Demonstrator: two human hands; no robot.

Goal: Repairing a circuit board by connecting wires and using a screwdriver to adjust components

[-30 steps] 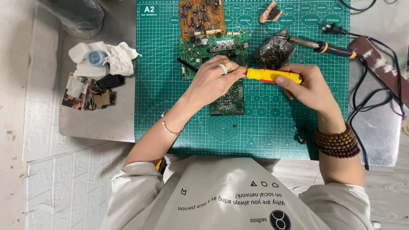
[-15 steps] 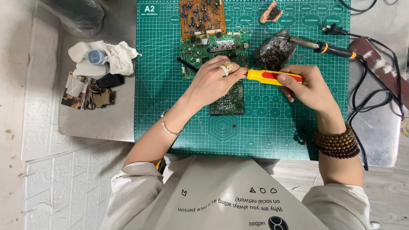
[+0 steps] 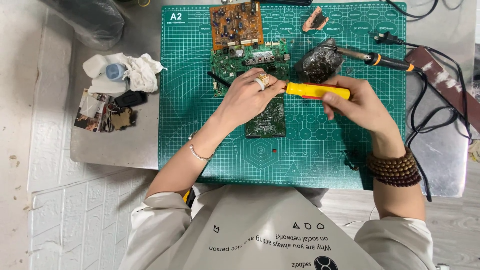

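Right hand (image 3: 362,102) grips yellow screwdriver (image 3: 315,91); tip hidden under left hand (image 3: 247,97).

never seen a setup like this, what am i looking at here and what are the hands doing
This is one picture from a camera worn on a person's head, looking straight down at their own two bare hands, so no machine is involved. They work over a green cutting mat laid on a metal table. The right hand grips a yellow-handled screwdriver, pointing left. The left hand, wearing a ring, rests on a green circuit board where the tool's tip meets it; the tip itself is hidden. Above lie a larger green board and an orange board. A soldering iron with a black cord lies at upper right beside a dark crumpled lump. Off the mat, at left, are white rags and small scraps.
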